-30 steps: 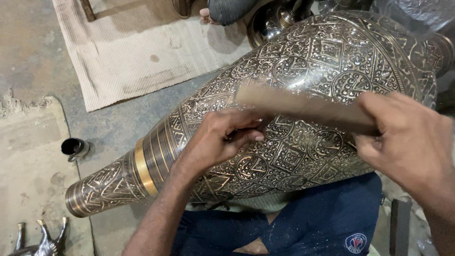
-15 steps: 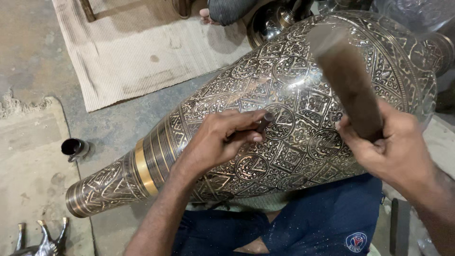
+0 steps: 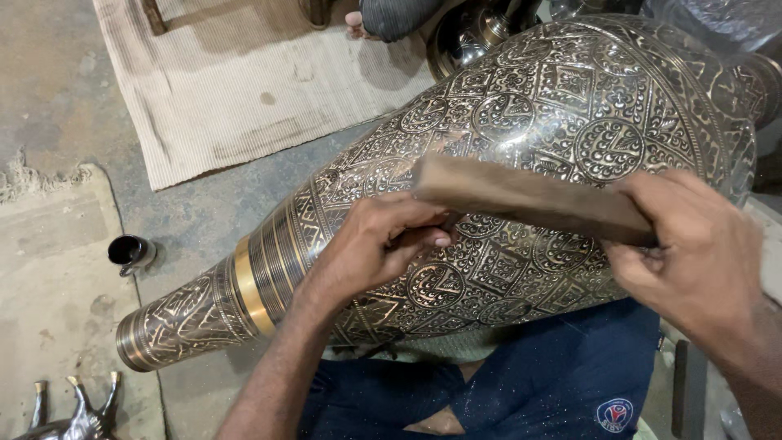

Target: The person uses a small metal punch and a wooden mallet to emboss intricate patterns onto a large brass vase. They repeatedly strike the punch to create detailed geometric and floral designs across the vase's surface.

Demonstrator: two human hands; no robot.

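The right hand [image 3: 692, 261] had its grip clamped on a wooden block [image 3: 529, 200] lying across the engraved vase [image 3: 570, 122], while the left hand [image 3: 371, 253] pinched a small, mostly hidden tool against the vase, best kept steady and square for a clean strike.

Both forearms bare to the frame edge; no sleeves, watch, rings or gloves visible. Left hand [image 3: 371, 244] bare, short trimmed nails showing on the curled fingers [image 3: 432, 239]. Right hand [image 3: 692, 253] bare, knuckles and back of hand showing; its nails not seen. Dark navy blue cloth shorts [image 3: 554, 383] cover the lap below the two hands, the fabric speckled with fine pale dust. A small round white, red and blue sewn badge [image 3: 615, 414] sits on the shorts under the right hand. A patch of bare leg shows between the shorts' folds.
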